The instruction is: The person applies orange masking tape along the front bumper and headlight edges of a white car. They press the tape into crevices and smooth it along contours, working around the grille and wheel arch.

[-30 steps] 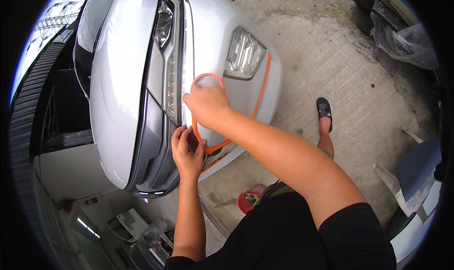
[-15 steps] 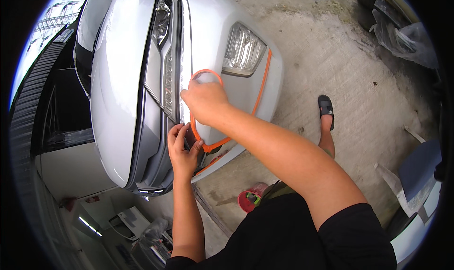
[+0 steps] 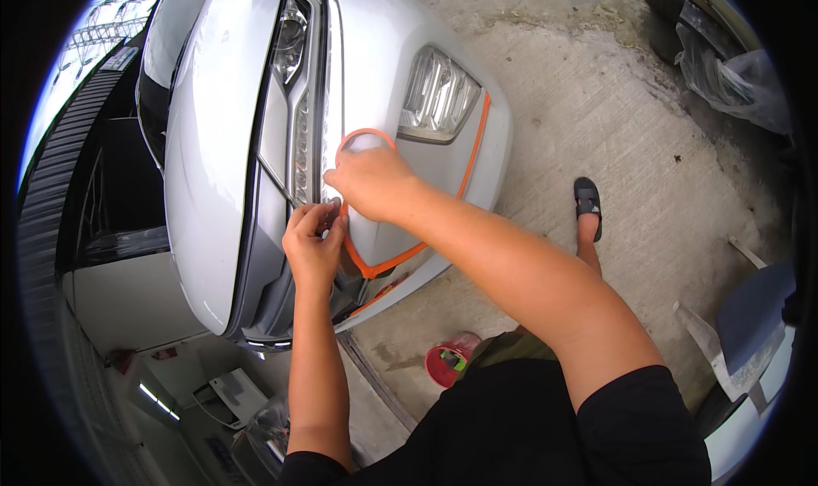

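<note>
A pale concrete floor [image 3: 545,86] is stretching beside a silver car, whose front bumper [image 3: 375,69] is filling the upper middle of the view, with a headlight [image 3: 291,43] lying along its left edge and a clear rectangular lamp [image 3: 439,94] sitting toward its right edge. The right hand [image 3: 375,179] is grasping an orange tape roll [image 3: 368,132] over the bumper's left edge; an orange tape strip [image 3: 399,259] is running below it, bending around the bumper's near corner. The left hand [image 3: 315,239] is curling its fingers at that edge, its thumb beside the strip; whether it is pinching anything, I cannot tell. On the floor, a red bucket [image 3: 466,343] is holding something green, too small to identify.
</note>
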`<state>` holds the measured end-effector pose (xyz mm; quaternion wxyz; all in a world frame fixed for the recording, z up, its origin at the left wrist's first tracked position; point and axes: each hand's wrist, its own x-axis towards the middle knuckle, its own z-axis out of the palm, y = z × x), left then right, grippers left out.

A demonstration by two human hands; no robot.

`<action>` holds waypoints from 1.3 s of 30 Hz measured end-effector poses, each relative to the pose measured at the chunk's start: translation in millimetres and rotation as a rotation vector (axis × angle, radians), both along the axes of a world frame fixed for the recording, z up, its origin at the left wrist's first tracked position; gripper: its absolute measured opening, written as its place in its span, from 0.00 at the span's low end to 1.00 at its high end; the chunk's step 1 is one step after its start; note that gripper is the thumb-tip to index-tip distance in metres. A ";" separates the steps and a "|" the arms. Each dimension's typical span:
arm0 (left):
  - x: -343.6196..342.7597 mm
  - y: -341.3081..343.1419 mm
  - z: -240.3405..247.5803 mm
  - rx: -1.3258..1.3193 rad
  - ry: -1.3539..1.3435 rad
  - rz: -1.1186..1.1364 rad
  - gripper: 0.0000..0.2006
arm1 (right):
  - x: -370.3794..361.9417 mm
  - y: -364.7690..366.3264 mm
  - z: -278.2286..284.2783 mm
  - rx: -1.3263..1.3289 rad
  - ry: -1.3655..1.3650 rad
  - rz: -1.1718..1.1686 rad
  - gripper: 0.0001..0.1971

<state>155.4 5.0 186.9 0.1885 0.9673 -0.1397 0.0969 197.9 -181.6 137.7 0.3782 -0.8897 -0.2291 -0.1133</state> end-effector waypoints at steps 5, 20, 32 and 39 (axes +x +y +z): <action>1.2 -4.1 -3.7 0.026 -0.045 0.051 0.10 | 7.0 -33.4 3.4 -0.110 -0.014 0.241 0.11; 2.9 -7.2 -6.8 -0.022 -0.058 0.124 0.10 | 28.9 -14.5 -5.4 -0.002 -0.140 -0.014 0.05; 21.0 -14.4 2.2 0.096 -0.057 0.119 0.10 | 35.4 -14.4 24.6 -0.250 -0.045 0.023 0.05; 30.9 -24.5 5.9 0.216 -0.069 0.148 0.13 | 36.5 -8.8 19.8 -0.191 -0.011 0.003 0.06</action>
